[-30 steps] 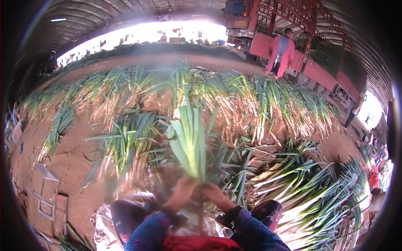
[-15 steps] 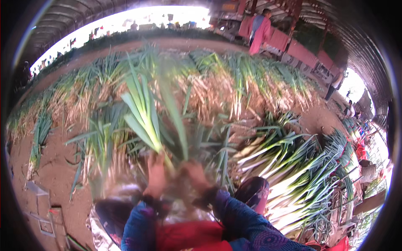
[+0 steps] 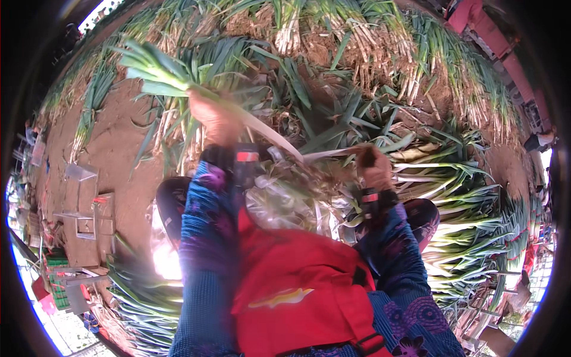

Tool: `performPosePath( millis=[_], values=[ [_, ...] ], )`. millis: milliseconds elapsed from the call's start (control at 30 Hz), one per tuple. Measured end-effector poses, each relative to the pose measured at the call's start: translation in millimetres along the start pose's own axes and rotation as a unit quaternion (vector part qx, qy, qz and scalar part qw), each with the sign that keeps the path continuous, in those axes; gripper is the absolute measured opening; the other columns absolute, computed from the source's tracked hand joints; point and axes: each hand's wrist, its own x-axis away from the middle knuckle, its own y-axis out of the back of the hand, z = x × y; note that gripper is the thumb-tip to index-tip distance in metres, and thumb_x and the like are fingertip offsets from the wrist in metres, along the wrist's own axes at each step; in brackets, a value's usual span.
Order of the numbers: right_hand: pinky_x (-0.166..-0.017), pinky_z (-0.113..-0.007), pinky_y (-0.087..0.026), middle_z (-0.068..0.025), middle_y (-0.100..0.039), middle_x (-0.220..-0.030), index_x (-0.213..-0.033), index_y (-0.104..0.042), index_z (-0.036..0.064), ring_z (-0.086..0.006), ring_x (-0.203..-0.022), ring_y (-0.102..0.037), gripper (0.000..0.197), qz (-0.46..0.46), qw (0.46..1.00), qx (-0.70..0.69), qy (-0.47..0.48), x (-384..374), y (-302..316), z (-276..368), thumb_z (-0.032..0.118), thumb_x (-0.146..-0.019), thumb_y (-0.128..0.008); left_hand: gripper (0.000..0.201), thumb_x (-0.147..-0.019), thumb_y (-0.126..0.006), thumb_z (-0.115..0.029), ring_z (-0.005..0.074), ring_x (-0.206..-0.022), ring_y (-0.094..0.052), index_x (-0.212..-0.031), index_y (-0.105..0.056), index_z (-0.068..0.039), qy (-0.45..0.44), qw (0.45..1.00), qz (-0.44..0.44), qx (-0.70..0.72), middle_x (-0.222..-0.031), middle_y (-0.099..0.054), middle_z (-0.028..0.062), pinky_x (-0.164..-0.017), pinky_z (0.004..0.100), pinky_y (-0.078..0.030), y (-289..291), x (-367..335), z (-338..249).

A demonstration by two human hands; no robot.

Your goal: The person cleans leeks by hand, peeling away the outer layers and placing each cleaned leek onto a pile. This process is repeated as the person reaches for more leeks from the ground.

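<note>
Both hands have spread apart since the earlier frame: the left hand (image 3: 215,124) is above and left of the red apron (image 3: 288,285), the right hand (image 3: 376,171) above and right of it. The left fingers, though blurred, are wrapped around a leek (image 3: 166,76), its leaves pointing away from the apron; the right fingers are curled tight on a pale leaf strip (image 3: 336,153). Right of the apron lie pale-stalked leeks (image 3: 458,223).
</note>
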Motion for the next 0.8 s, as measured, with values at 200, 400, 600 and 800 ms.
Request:
performPosePath(
  millis=[200, 400, 600, 800],
  values=[
    [-0.071, -0.033, -0.052, -0.0102, -0.069, -0.088, -0.103, -0.066, 0.0056, -0.0231, -0.08, -0.066, 0.038, -0.156, 0.788, 0.55, 0.228, -20.7, 173.4, 87.4, 0.019, -0.067, -0.068, 0.031, -0.091, -0.042, -0.039, 0.0152, -0.053, -0.039, -0.078, -0.041, -0.012, -0.032, 0.996, -0.046, 0.063, -0.066, -0.042, 0.0017, -0.053, 0.0297, -0.039, 36.3, -57.2, -74.8],
    [-0.063, -0.026, -0.047, -0.0047, -0.065, -0.075, -0.089, -0.064, -0.0003, -0.0139, -0.069, -0.059, 0.019, 0.043, 0.827, 0.457, 0.323, -23.3, 116.0, 89.8, 0.005, -0.087, -0.046, 0.031, -0.093, -0.042, -0.035, 0.019, -0.058, -0.049, -0.089, -0.049, -0.005, -0.164, 0.954, 0.115, -0.222, -0.068, -0.049, 0.0051, -0.056, 0.0316, -0.045, 57.7, -35.2, -77.3],
    [-0.067, -0.031, -0.052, -0.0073, -0.063, -0.096, -0.111, -0.06, 0.0057, -0.0166, -0.082, -0.061, 0.042, -0.026, 0.878, 0.471, 0.083, 0.3, -3.1, 63.2, 0.029, -0.077, -0.067, 0.029, -0.093, -0.049, -0.033, 0.0167, -0.062, -0.051, -0.102, -0.05, -0.006, 0.129, 0.976, 0.173, -0.029, -0.074, -0.052, 0.0043, -0.057, 0.0298, -0.046, -15.0, 60.9, 11.7],
    [-0.073, -0.024, -0.044, -0.002, -0.062, -0.1, -0.117, -0.057, 0.0046, -0.0109, -0.092, -0.056, 0.046, 0.201, 0.943, 0.217, 0.153, 44.3, -85.6, 101.5, 0.04, -0.087, -0.058, 0.036, -0.092, -0.048, -0.04, 0.0153, -0.058, -0.05, -0.099, -0.054, -0.006, 0.27, 0.929, 0.249, -0.039, -0.072, -0.053, 0.0041, -0.053, 0.0269, -0.042, -38.4, 141.2, 84.0]
  ],
)
